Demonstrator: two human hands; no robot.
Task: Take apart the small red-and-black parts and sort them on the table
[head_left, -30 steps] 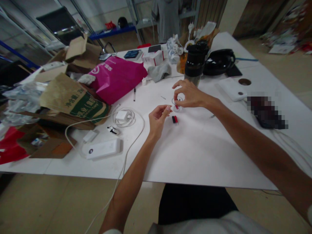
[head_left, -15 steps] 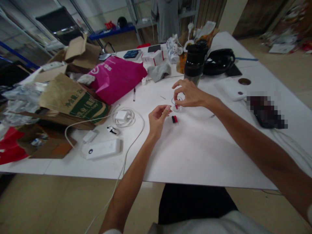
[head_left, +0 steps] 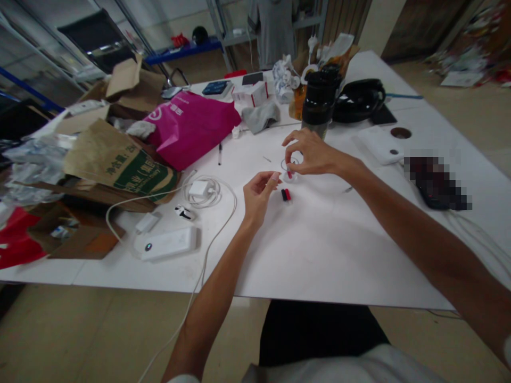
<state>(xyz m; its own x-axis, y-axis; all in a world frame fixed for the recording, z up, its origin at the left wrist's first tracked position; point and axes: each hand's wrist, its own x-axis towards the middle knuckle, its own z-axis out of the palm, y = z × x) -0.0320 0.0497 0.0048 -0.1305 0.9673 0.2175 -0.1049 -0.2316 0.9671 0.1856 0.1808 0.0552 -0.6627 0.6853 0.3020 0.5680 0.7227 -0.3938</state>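
The right hand is curled, thumb and index finger drawn close together at a clear, round, plastic-looking container with a small red piece showing in it; whether the fingertips grip anything is too small to tell. The left hand is half curled just to the near left, thumb against the fingers; I cannot tell if it holds something tiny.

The container sits near the middle of the white tabletop, on the near side of a tall black bottle. A small pair of black and red blocks lies just nearer, beside the left fingertips.

The container looks light, thin-walled and fairly stiff, probably smooth enough to slide or tip if nudged, and perhaps liable to crack if squeezed. A gentle hold low on its sides should steady it. The red piece looks light and firm, best pinched by its ends.
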